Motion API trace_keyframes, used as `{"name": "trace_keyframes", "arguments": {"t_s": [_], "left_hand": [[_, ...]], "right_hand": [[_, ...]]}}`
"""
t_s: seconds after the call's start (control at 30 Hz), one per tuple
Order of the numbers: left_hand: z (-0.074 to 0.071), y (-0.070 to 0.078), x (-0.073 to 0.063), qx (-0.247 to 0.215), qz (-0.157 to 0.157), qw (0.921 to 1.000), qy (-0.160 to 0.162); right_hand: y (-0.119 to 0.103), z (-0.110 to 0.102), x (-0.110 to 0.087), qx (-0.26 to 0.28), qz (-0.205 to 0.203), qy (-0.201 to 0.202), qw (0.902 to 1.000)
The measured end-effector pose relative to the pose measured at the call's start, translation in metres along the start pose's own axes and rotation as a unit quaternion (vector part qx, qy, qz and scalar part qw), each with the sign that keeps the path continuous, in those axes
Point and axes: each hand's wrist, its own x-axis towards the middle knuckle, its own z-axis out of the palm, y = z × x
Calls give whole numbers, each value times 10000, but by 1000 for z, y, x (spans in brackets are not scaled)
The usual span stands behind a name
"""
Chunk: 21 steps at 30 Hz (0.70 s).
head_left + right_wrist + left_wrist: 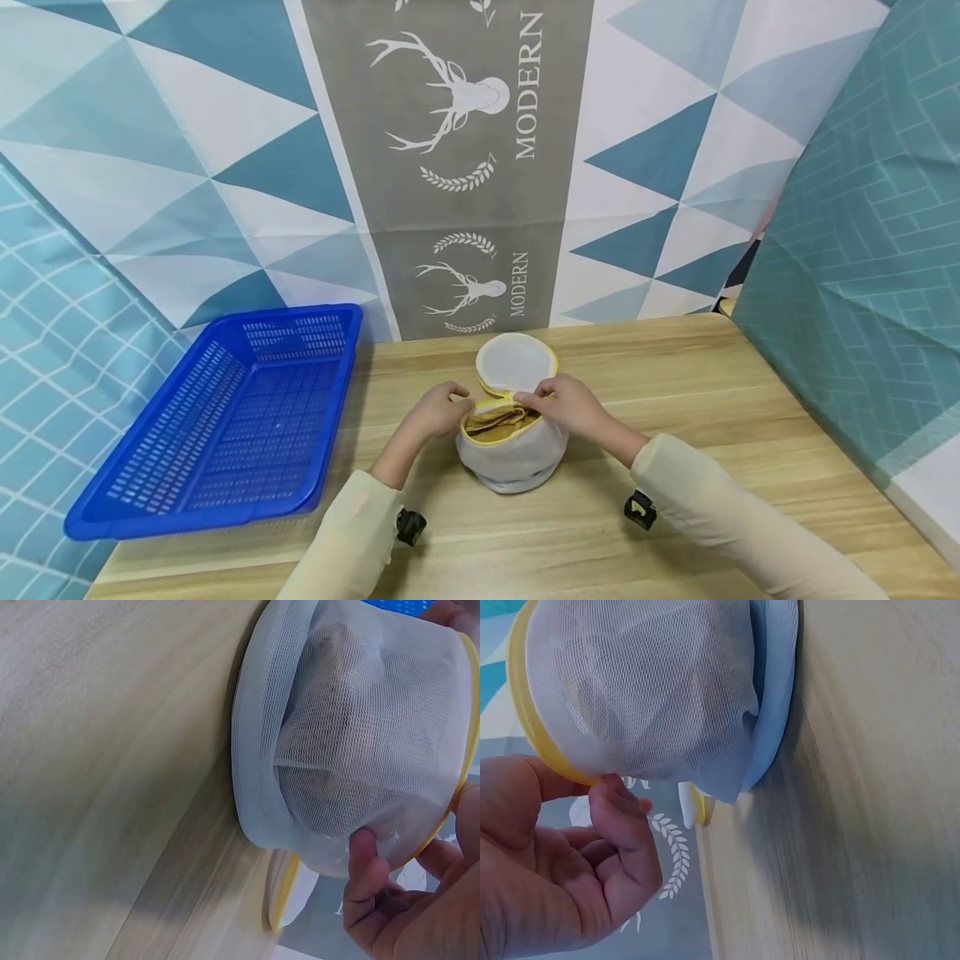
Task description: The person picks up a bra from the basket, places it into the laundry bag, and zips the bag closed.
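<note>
A white mesh laundry bag with a yellow zipper rim stands on the table, its round lid folded back behind the opening. Inside lies a folded brownish-yellow cloth, dimly visible through the mesh in the right wrist view. My left hand pinches the yellow rim at the left side between thumb and finger, as the left wrist view shows. On the other side my right hand grips the rim near the lid's hinge, with one fingertip against the mesh wall.
A blue plastic basket with perforated sides stands at the left of the wooden table. Patterned cloth hangs behind the table, and a teal cloth hangs along the right side.
</note>
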Motion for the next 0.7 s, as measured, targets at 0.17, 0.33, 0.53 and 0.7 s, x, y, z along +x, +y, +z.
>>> {"name": "trace_keyframes", "arguments": {"t_s": [0.17,0.33,0.53,0.7], "left_hand": [[1,1,0,-237,36,9997,0],[5,5,1,-322,129,9993,155],[6,8,7,-1015,11,9943,325],[7,7,12,-2086,-134,9770,413]], "right_hand": [[-3,3,-1,16,-85,-84,9999],[-3,3,-5,-97,-360,-387,9986],[-2,5,-6,-218,-502,-855,9948],[0,10,-7,-512,-636,-772,9937]]}}
